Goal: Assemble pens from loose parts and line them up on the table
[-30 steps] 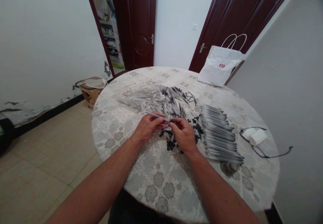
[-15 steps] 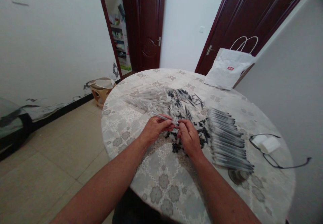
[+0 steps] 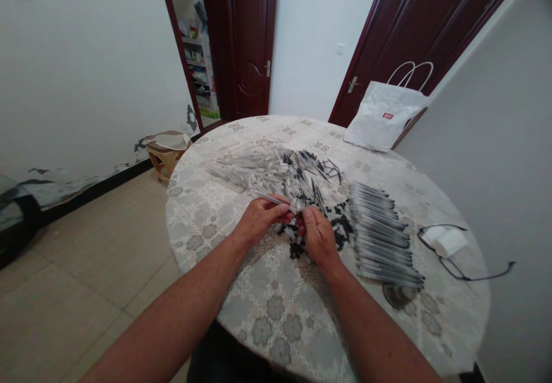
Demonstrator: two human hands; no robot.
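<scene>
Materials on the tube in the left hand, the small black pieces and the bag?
Tube: likely plastic, whitish, straight, slim; gloss too blurred to tell.
Small black pieces: probably plastic, evenly dark; finish unclear.
Bag: looks like matte white paper, creased, with thin looped handles; coating possible.

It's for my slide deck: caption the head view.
Two hands meet at a slim pale tube over a patterned tablecloth, near a row of dark-tipped pieces.

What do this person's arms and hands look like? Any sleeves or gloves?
The left arm and right arm are bare, tapering forward, with no sleeves in view. The left hand and right hand are bare too: no glove covers either grip, and no watch shows.
</scene>
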